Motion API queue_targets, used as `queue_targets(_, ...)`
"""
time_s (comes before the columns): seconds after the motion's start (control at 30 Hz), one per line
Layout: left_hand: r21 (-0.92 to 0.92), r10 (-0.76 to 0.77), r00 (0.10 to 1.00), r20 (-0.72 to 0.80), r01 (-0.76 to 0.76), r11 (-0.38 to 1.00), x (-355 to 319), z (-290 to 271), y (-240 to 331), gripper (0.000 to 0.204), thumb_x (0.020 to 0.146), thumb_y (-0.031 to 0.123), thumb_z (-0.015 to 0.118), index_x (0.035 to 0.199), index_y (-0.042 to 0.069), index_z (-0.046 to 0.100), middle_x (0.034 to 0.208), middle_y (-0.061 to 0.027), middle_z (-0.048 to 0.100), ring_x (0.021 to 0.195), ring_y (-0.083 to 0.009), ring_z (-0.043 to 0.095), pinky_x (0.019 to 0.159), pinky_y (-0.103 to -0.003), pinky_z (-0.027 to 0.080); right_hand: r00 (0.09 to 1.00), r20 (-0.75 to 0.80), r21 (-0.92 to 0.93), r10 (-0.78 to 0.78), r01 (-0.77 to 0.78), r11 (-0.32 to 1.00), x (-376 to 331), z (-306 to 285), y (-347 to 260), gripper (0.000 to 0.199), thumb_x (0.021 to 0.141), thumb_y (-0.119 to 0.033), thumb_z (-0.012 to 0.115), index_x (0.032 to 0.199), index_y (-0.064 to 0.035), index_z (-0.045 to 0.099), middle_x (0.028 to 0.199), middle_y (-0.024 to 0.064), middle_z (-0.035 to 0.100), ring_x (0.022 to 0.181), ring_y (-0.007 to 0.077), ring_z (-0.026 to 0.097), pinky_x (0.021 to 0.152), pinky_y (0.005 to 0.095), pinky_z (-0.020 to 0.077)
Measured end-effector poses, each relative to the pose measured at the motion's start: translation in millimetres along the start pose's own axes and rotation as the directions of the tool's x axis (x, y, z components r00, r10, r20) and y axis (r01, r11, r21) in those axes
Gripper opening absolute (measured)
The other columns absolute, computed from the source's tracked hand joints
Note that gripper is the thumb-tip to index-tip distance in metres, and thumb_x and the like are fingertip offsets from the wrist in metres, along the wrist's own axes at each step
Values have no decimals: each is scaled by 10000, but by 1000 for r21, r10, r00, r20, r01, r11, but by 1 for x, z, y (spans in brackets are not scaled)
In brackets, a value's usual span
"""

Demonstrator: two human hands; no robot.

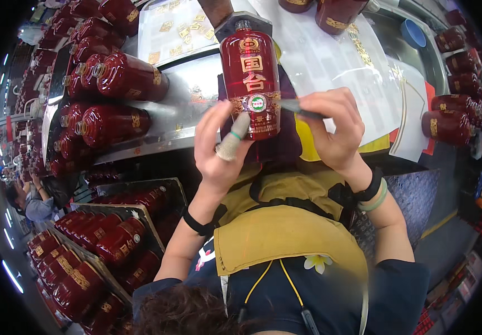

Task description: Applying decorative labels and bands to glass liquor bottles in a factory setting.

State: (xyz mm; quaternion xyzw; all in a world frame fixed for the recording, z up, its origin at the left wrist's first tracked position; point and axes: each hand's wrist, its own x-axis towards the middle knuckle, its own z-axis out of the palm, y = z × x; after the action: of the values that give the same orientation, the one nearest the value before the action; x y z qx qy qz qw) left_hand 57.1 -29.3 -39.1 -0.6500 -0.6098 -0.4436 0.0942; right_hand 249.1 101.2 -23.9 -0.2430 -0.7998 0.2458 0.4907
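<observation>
A glossy red glass bottle [250, 61] with gold lettering stands in front of me, its neck against a dark holder [246, 23]. A patterned band with a round white-and-green emblem [257, 103] crosses its lower part. My left hand [218, 142] is closed at the bottle's lower left. Its thumb, in a pale finger cot [233, 139], presses on the bottle front near the emblem. My right hand [336, 125] grips a slim grey-black tool [305, 110], apparently tweezers. The tool's tip reaches the band's right end.
Red bottles [132, 76] lie at the left; more fill trays [115, 240] below. A white sheet with gold decals [182, 33] is behind, left of the holder. Translucent sheets [330, 72] cover the right table. A blue bowl [413, 33] is at the far right. A co-worker [39, 204] is at the left.
</observation>
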Motion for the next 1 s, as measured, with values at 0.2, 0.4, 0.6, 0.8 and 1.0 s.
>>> queue_targets(0.2, -55, -123, 991, -49, 121, 991, -14, 8, 7, 437, 715, -54, 848, 1139, -20, 747, 1286, -219, 689, 1136, -398, 688, 956, -439, 590, 867, 153, 26, -475, 477, 879, -16, 6, -16, 237, 733, -108, 767, 962, -170, 765, 1014, -30, 741, 825, 156, 632, 727, 310, 508)
queue_targets(0.4, 22, -148, 989, 24, 148, 989, -16, 11, 15, 606, 752, -102, 781, 1338, -30, 643, 1420, -236, 596, 1251, -393, 612, 1057, -449, 490, 991, 44, 51, 129, -131, 990, -16, -13, -2, 311, 763, 11, 845, 1033, -45, 700, 900, 74, 726, 732, 227, 634, 647, 328, 501)
queue_targets(0.6, 309, -94, 989, 115, 55, 950, -1, 20, 39, 626, 735, -23, 815, 1324, 158, 704, 1421, -231, 509, 1251, -402, 548, 1045, -441, 476, 986, -91, 84, 137, -129, 988, -1, -11, 4, 246, 838, -12, 819, 1044, -14, 685, 934, 106, 715, 772, 191, 644, 663, 280, 517)
queue_targets(0.8, -15, -239, 970, 55, 240, 971, 0, 10, 23, 635, 709, -117, 782, 1275, 169, 746, 1389, -201, 511, 1203, -342, 591, 1030, -392, 501, 968, -167, 99, 188, -173, 980, -4, -11, 2, 232, 871, -26, 799, 1068, -5, 678, 928, 93, 708, 775, 169, 641, 685, 267, 512)
queue_targets(1.0, 254, -134, 976, 173, 88, 963, 1, 8, 29, 566, 773, -67, 761, 1277, 191, 744, 1390, -220, 487, 1249, -385, 538, 1050, -443, 461, 943, -186, 114, 276, -258, 959, -4, -12, 4, 211, 892, -25, 783, 1071, 3, 676, 913, 78, 697, 777, 151, 645, 712, 257, 509)
